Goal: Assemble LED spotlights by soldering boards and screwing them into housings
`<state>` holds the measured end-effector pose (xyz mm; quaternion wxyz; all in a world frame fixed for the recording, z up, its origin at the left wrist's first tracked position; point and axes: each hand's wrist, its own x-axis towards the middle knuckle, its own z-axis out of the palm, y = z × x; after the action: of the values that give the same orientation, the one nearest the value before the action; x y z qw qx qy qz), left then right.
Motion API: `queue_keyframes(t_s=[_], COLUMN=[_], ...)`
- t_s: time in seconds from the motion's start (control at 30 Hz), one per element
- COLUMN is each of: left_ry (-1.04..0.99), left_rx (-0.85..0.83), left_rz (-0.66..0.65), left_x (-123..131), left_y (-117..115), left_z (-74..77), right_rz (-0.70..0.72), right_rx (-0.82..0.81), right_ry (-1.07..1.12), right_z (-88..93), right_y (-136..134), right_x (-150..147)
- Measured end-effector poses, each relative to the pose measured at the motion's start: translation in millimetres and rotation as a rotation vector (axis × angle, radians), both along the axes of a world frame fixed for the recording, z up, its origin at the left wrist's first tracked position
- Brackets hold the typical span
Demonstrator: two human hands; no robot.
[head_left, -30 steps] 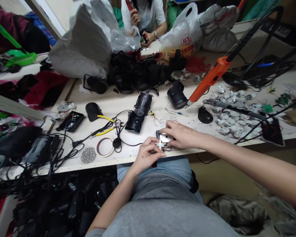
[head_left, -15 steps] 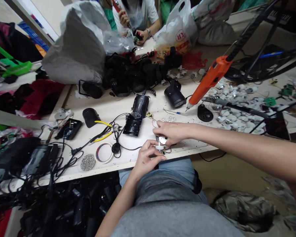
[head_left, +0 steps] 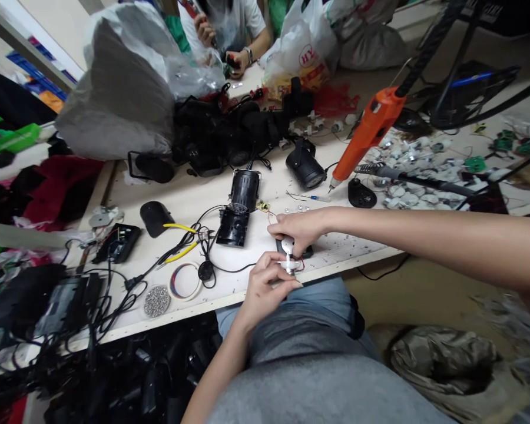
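Pinching a small white plastic component [head_left: 288,265] between thumb and fingers [head_left: 277,259] of the left hand [head_left: 265,288], at the near edge of the pale wooden desk [head_left: 189,194], just above the lap. Pressing down with the right hand [head_left: 298,227], fingers [head_left: 292,237] curled close together, on a round black-and-silver metal piece [head_left: 287,245] lying on the desk directly beside the white component; whether joined or merely touching cannot be told.

Status, judged from layout: early to middle stage. Fitting of the white component to the round piece under way, not visibly finished. Left undone: the black cylindrical plastic housing [head_left: 238,206], lying open and apart behind the hands; the small silver loose pieces [head_left: 301,208], untouched just beyond the right hand; the orange electric screwdriver [head_left: 367,134], hanging unused, well apart to the right.

Compared with one second earlier: right hand no longer lying flat over the round piece, now arched, fingertips bearing down. Left hand's pinch unchanged. Both parts at the same place on the desk edge. Housing, loose pieces and screwdriver unmoved; apparent shift due only to head movement.
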<state>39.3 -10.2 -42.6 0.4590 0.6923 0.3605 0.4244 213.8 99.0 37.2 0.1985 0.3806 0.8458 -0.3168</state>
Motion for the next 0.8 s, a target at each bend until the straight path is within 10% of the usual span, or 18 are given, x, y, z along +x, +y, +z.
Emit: queue_keyframes(t_s=[0.57,0.8], left_ry=[0.103,0.023], left_rx=[0.035,-0.09], left_rz=[-0.199,0.031], left_x=[-6,1], left_y=[-23,-8], left_z=[10.9,13.9], right_rz=[-0.08,-0.116], right_rx=[0.239,0.425], right_ry=[0.237,0.371], right_z=[-17.3,-29.6], right_y=[-30,-49], right_x=[21,27])
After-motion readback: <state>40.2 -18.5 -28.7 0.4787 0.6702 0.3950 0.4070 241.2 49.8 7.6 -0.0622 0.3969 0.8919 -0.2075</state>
